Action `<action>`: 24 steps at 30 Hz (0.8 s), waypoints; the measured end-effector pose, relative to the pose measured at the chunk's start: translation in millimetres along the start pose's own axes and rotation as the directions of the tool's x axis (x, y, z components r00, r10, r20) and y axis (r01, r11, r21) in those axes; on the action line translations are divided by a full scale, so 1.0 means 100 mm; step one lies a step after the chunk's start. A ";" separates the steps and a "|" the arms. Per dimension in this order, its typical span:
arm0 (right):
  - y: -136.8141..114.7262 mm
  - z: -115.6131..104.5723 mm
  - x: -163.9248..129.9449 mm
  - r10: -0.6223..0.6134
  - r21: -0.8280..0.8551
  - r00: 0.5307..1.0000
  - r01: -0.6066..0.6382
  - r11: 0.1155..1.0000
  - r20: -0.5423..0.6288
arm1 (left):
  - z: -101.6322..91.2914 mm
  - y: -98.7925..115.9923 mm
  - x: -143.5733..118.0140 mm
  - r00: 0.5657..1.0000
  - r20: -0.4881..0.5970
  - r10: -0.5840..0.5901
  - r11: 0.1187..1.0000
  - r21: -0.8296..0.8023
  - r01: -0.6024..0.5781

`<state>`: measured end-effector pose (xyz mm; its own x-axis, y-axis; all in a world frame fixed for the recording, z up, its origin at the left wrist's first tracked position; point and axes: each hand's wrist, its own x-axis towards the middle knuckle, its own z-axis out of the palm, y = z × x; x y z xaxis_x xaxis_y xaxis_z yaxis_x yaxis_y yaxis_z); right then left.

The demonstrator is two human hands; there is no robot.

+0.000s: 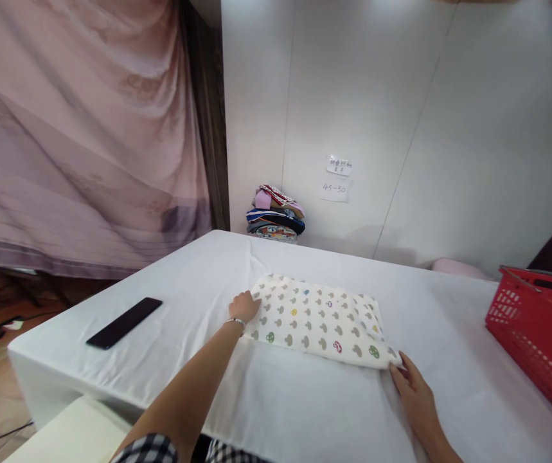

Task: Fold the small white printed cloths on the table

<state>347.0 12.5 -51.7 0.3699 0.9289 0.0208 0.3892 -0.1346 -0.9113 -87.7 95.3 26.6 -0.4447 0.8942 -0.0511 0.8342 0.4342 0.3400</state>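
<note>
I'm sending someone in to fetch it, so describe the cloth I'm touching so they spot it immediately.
On the white-covered table, between my left hand and right hand, lies a folded cream cloth with mushroom prints. Unlike the stacked colourful fabrics by the wall, it lies flat and alone.

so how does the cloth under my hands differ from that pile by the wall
The patterned cloth is one folded piece lying flat mid-table; the stacked pile is several folded pieces heaped at the far edge against the wall. The cloth is cream with small grey and coloured shapes; the pile shows mixed pinks, dark blue and bold prints. The left hand and right hand touch the cloth's ends; nothing touches the pile. Both rest on the white table.
</note>
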 end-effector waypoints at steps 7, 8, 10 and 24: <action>0.01 -0.02 0.02 -0.026 0.008 1.000 0.027 1.000 -0.009 | 0.05 -0.01 0.13 0.998 -0.023 -0.051 0.999 -0.002 0.051; 0.00 -0.02 0.01 -0.031 0.006 0.999 0.031 0.999 -0.012 | 0.06 -0.01 0.13 0.998 -0.032 -0.047 0.999 -0.010 0.047; -0.02 -0.02 0.01 -0.038 -0.007 0.999 0.038 0.999 -0.017 | 0.06 0.01 0.12 0.998 -0.054 -0.029 0.999 -0.030 0.027; -0.05 -0.02 -0.01 -0.042 -0.051 0.999 0.040 0.998 -0.032 | 0.01 0.10 0.15 0.999 0.039 -0.012 0.998 -0.057 0.014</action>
<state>346.0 11.7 -46.0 0.3796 0.9223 0.0720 0.4464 -0.1144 -0.8875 -85.7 113.1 28.1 -0.4414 0.8926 -0.0913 0.8080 0.4397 0.3923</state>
